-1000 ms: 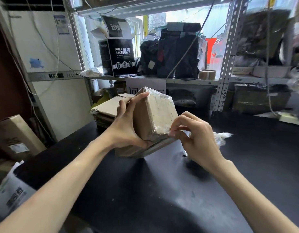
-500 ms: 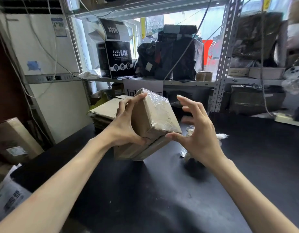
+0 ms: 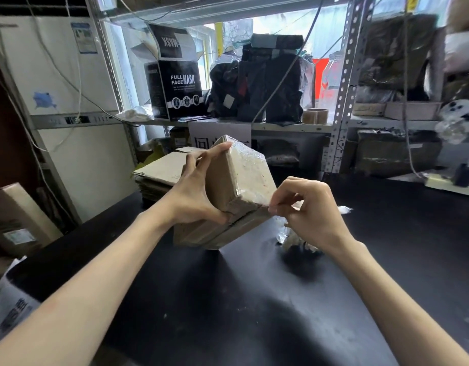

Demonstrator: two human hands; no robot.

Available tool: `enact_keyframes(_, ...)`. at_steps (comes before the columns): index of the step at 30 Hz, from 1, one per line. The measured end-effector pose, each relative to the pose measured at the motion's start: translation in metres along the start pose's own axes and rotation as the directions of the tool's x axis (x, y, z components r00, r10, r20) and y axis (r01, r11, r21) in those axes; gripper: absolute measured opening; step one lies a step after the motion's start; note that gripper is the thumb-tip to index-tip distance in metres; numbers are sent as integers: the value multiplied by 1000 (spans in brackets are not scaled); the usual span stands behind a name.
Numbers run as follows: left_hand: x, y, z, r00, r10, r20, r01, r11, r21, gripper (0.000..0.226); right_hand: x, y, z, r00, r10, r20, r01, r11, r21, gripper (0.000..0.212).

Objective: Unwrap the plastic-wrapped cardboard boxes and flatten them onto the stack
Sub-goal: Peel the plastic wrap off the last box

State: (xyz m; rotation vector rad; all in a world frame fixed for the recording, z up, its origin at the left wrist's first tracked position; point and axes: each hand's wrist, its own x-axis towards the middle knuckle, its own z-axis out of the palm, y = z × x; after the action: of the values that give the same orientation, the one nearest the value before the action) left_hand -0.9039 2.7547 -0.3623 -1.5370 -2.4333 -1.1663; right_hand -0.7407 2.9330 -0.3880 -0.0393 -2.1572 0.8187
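Observation:
A bundle of folded cardboard boxes in clear plastic wrap point(image 3: 244, 178) is held tilted above the black table point(image 3: 254, 299). My left hand point(image 3: 193, 196) grips its left side, thumb underneath and fingers over the top edge. My right hand point(image 3: 309, 212) pinches the plastic wrap at the bundle's lower right corner. Part of the bundle's underside shows below my left hand. A stack of flattened cardboard boxes point(image 3: 159, 173) lies at the table's far left, behind my left hand.
Crumpled plastic wrap point(image 3: 294, 239) lies on the table under my right hand. A metal shelf behind holds a black mask box point(image 3: 180, 88), dark bags point(image 3: 267, 80) and a tape roll point(image 3: 315, 116). A power strip point(image 3: 449, 184) sits at the far right.
My right hand had opened away from the bundle half a second ago; now it is back at the lower right corner, pinching the wrap. The left hand kept its grip.

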Motion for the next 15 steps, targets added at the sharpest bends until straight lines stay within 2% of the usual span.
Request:
enact_keyframes(3,3,3,1,998,-55,-19,55,998,3,120,-1,-1,3,996,32,-87,-34,999,-19,27)
enact_keyframes(4,3,6,2,997,-74,-32,75,997,12,120,-2,-2,3,993,41,-107,-47,998,-53,30)
enact_keyframes(6,3,10,6,995,-86,-53,89,995,55,122,-2,-8,1,994,52,-96,-61,994,-89,65)
enact_keyframes(7,3,12,8,995,-82,-63,87,993,82,122,0,-12,-1,995,62,-79,-66,996,-51,85)
enact_keyframes(8,3,14,10,995,-75,-69,82,991,104,122,2,-18,-3,995,80,-59,-78,997,23,96)
enact_keyframes(9,3,17,12,996,-67,-66,75,989,126,123,2,-25,-5,995,94,-39,-90,991,97,95)
enact_keyframes(11,4,25,17,998,-50,-47,58,980,191,123,1,-33,-3,994,110,10,-111,986,121,71)
enact_keyframes(13,4,32,25,998,-35,-55,48,967,249,122,-2,-34,3,986,160,-36,-161,987,-28,43)
enact_keyframes(15,2,34,30,994,-34,-107,61,964,258,121,-3,-30,5,972,213,-100,-227,962,-154,32)
